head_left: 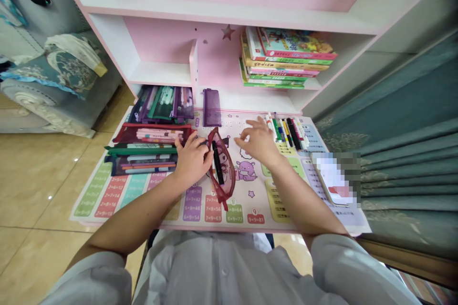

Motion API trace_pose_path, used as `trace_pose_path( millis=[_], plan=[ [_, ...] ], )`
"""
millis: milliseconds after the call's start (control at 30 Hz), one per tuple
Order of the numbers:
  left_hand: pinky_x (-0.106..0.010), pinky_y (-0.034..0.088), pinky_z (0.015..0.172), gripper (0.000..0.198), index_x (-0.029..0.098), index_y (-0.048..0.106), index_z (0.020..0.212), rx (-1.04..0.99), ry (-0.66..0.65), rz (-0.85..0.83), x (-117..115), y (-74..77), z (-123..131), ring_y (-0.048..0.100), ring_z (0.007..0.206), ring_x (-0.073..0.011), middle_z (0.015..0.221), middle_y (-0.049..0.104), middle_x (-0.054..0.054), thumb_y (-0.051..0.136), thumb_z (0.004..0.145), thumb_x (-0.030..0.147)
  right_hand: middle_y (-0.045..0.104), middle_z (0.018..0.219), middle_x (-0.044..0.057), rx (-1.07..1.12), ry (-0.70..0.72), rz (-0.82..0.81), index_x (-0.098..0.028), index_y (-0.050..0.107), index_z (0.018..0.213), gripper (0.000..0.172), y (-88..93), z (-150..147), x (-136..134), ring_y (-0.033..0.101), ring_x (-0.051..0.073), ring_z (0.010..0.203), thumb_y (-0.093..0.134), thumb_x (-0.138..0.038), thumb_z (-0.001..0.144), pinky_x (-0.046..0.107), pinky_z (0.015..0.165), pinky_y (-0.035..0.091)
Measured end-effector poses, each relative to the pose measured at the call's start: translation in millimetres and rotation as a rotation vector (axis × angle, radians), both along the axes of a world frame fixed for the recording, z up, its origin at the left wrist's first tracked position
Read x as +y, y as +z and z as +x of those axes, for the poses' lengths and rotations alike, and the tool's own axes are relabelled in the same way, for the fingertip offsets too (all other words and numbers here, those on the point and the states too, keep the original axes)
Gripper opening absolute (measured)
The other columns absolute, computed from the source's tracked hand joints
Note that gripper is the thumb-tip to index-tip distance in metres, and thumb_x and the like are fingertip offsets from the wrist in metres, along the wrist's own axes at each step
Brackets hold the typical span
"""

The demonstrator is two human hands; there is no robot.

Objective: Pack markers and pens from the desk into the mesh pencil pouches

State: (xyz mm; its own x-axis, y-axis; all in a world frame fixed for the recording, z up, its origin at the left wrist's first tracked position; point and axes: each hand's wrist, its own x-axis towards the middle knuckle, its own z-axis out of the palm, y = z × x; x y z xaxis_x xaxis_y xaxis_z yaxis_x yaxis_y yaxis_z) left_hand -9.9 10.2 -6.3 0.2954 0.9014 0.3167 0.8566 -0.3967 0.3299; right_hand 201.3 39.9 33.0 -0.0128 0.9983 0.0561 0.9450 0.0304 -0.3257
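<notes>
Fingers of the left hand [193,159] are spread wide, palm down; fingers of the right hand [263,145] are loosely bent and apart, nothing seen in them. Far left, full pouches [123,136] lie on the mat [257,190], long axes crosswise, the outer left fingers over their right ends. More pouches [152,109] sit behind those. Next, left thumb at the left edge of the open pouch [233,171]; whether it pinches the mesh, cannot tell.

Open pouch lies between the hands, just right of the left fingers, left of and a bit nearer the body than the right ones. Left hand is clearly the nearer. Its long axis runs roughly away from the body, far end leaning slightly left, mouth gaping to the right, so toward the right hand's side. Black pen [217,167] inside, lying about along that same axis, close to the left thumb. Purple pouch [212,107] lies flat beyond it, apart from both hands.

Right hand hangs over the mat, a gap between its thumb side and the pouch. Loose pens [293,134] are just beside it on the right, side by side, far ends tipped left; right hand is nearer to them. Phone [331,178] lies past the right forearm, nearer the body than the pens
</notes>
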Motion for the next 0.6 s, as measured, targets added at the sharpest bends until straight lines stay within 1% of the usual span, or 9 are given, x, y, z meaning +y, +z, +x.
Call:
trace_pose_path(
  millis=[67, 133, 233, 333, 433, 500, 600],
  plan=[
    [-0.073, 0.017, 0.110, 0.027, 0.020, 0.067, 0.069, -0.003, -0.001, -0.005, 0.1, -0.2, -0.1, 0.049, 0.132, -0.0356, 0.121, 0.070, -0.008, 0.054, 0.091, 0.029, 0.049, 0.147, 0.014, -0.094, -0.162, 0.039, -0.017, 0.073, 0.083, 0.021, -3.9, 20.3, 14.8, 0.023, 0.041, 0.146, 0.060, -0.034, 0.083, 0.073, 0.108, 0.025],
    [-0.073, 0.017, 0.110, 0.028, 0.020, 0.067, 0.069, -0.004, 0.001, -0.009, 0.2, -0.2, 0.0, 0.049, 0.132, -0.0359, 0.120, 0.070, -0.008, 0.053, 0.091, 0.029, 0.047, 0.148, 0.016, -0.188, -0.312, 0.041, -0.016, 0.072, 0.096, 0.025, -11.0, 40.8, 29.0, 0.020, 0.043, 0.147, 0.057, -0.032, 0.085, 0.074, 0.106, 0.024],
    [-0.074, 0.017, 0.110, 0.028, 0.020, 0.068, 0.069, -0.005, 0.000, -0.020, 0.3, -0.1, 0.2, 0.050, 0.131, -0.0360, 0.119, 0.070, -0.009, 0.053, 0.091, 0.029, 0.042, 0.150, 0.020, -0.281, -0.448, -0.065, -0.013, 0.066, 0.117, 0.041, -23.5, 64.4, 45.3, 0.015, 0.045, 0.147, 0.056, -0.037, 0.086, 0.074, 0.104, 0.027],
    [-0.074, 0.016, 0.110, 0.029, 0.020, 0.067, 0.069, -0.007, -0.005, -0.018, 0.4, -0.7, 0.2, 0.051, 0.130, -0.0352, 0.118, 0.071, -0.009, 0.052, 0.092, 0.029, 0.034, 0.155, 0.022, -0.340, -0.495, -0.209, -0.013, 0.061, 0.128, 0.052, -33.1, 74.6, 53.9, 0.010, 0.045, 0.148, 0.057, -0.042, 0.085, 0.075, 0.104, 0.024],
    [-0.074, 0.016, 0.110, 0.029, 0.020, 0.067, 0.068, -0.006, -0.007, -0.005, 0.9, -2.1, -0.2, 0.052, 0.129, -0.0348, 0.118, 0.071, -0.009, 0.053, 0.092, 0.029, 0.032, 0.157, 0.023, -0.359, -0.491, -0.313, -0.013, 0.059, 0.131, 0.054, -39.9, 76.3, 57.3, 0.009, 0.045, 0.148, 0.058, -0.041, 0.084, 0.075, 0.105, 0.023],
    [-0.074, 0.016, 0.110, 0.029, 0.020, 0.067, 0.068, -0.004, -0.006, -0.003, 1.2, -2.9, -0.4, 0.052, 0.129, -0.0345, 0.118, 0.071, -0.009, 0.053, 0.092, 0.029, 0.034, 0.155, 0.023, -0.364, -0.481, -0.325, -0.013, 0.059, 0.131, 0.054, -44.5, 76.4, 58.3, 0.009, 0.046, 0.149, 0.057, -0.040, 0.084, 0.076, 0.104, 0.024],
    [-0.073, 0.016, 0.111, 0.027, 0.021, 0.067, 0.069, 0.001, -0.012, -0.003, 1.6, -3.9, -0.5, 0.051, 0.130, -0.0337, 0.118, 0.071, -0.009, 0.053, 0.091, 0.029, 0.039, 0.152, 0.024, -0.373, -0.461, -0.295, -0.014, 0.062, 0.128, 0.051, -51.3, 76.2, 59.3, 0.011, 0.046, 0.148, 0.055, -0.039, 0.084, 0.077, 0.103, 0.022]
  ],
)
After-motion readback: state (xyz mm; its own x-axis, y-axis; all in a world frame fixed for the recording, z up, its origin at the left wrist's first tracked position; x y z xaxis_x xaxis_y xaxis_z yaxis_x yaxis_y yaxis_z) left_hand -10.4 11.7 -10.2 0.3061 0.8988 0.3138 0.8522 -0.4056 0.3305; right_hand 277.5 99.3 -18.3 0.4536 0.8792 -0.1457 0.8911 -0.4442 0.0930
